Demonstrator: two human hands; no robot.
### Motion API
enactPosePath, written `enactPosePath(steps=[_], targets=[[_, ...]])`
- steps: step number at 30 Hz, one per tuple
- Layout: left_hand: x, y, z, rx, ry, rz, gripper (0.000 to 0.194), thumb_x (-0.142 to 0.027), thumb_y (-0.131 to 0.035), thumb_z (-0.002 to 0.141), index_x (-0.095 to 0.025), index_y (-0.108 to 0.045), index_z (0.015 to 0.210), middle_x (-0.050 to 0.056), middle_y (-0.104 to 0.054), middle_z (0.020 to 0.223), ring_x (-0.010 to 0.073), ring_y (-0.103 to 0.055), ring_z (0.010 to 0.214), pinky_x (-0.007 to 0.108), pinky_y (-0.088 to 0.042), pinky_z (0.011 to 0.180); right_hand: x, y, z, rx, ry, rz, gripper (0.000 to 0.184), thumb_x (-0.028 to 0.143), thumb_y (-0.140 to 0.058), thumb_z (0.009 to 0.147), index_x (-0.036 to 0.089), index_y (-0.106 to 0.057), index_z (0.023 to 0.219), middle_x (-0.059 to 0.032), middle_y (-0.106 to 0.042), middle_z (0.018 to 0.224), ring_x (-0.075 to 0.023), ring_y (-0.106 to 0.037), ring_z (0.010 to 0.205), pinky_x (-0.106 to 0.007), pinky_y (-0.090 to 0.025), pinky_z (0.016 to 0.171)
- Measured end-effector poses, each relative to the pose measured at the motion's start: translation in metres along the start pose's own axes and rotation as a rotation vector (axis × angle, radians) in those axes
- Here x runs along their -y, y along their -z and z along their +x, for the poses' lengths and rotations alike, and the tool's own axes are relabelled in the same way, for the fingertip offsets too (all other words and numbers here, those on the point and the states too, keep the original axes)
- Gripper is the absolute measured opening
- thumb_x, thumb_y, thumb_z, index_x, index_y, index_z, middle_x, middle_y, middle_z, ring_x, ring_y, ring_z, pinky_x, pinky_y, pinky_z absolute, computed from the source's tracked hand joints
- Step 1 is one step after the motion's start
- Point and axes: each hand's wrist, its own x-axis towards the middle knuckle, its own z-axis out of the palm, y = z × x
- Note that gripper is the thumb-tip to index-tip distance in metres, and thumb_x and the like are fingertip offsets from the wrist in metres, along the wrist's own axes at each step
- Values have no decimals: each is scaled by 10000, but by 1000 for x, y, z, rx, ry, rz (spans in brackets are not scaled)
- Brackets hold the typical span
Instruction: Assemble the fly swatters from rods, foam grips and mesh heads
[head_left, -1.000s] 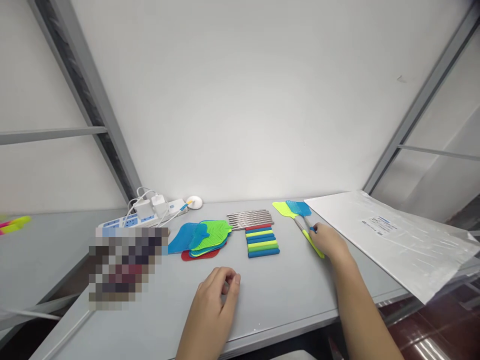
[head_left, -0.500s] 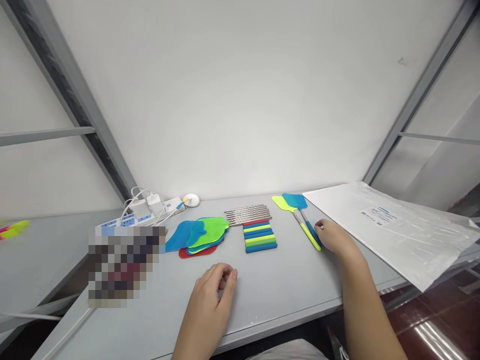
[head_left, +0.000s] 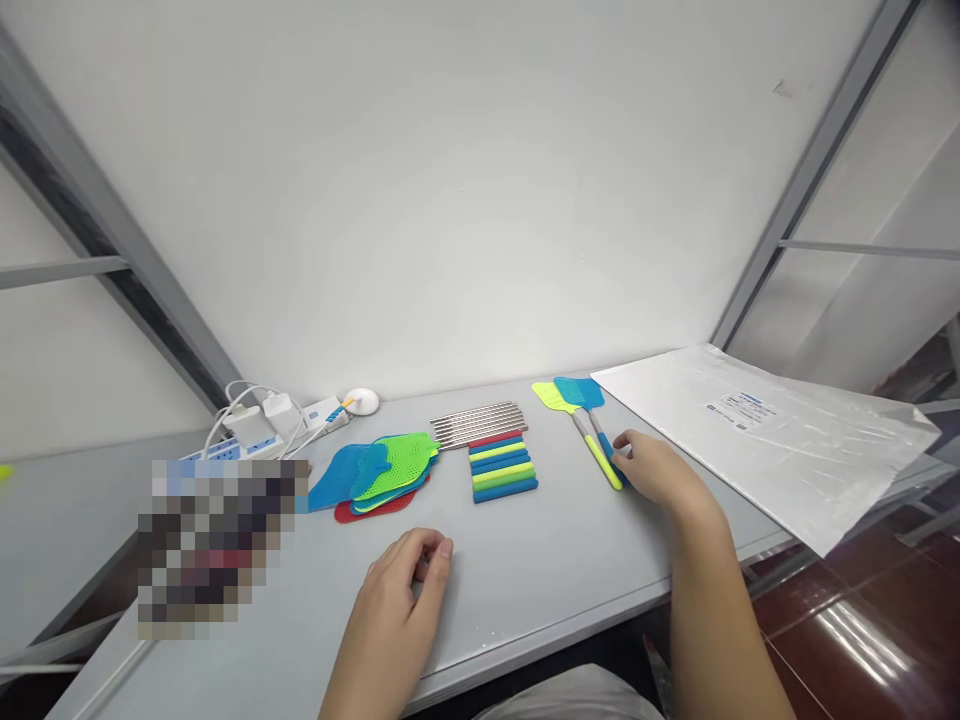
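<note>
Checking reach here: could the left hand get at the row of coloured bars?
Probably yes: the left hand sits nearby on the tabletop, and nothing stands between it and the coloured bars.

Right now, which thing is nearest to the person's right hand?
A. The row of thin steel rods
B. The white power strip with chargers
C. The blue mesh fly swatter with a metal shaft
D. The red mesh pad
C. The right hand lies at the blue grip of the blue mesh fly swatter, and the yellow-gripped fly swatter lies on that swatter's far side from the hand.
</note>
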Motion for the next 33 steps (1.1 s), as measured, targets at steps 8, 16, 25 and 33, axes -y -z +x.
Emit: enactPosePath(steps=[8,16,25,33], targets=[[-14,-6,2,-1,-49,102,364,-487,-332,994,-258,-582,1127,56,-631,1046,252,-594,956,433,-406,927,30,25,-12,-59,93,-56,476,460,-401,942,142,-549,1264,-176,-675,1144,-310,-647,998,-378,-467,746],[-41,-8,14,0,-85,373,401,-336,-352,989,-301,-536,1343,88,-575,1047,279,-608,964,386,-442,778,164,14,44,220,703,-164,284,391,-486,989,234,-619,1185,-86,-647,1188,-190,-641,966,-336,-525,834],[-34,-14,12,15,-51,414,259,-317,-429,968,-268,-626,1128,76,-612,1010,289,-603,945,443,-461,798,224,-41,106,297,934,-398,332,360,-582,950,191,-585,1237,-94,-593,1261,-217,-619,1047,-429,-536,879],[-41,-15,21,61,-45,491,340,-295,-448,967,-318,-570,1284,90,-624,998,303,-614,934,461,-472,777,231,-44,122,372,976,-521,334,361,-584,949,189,-586,1236,-93,-594,1258,-219,-619,1045,-429,-537,877]])
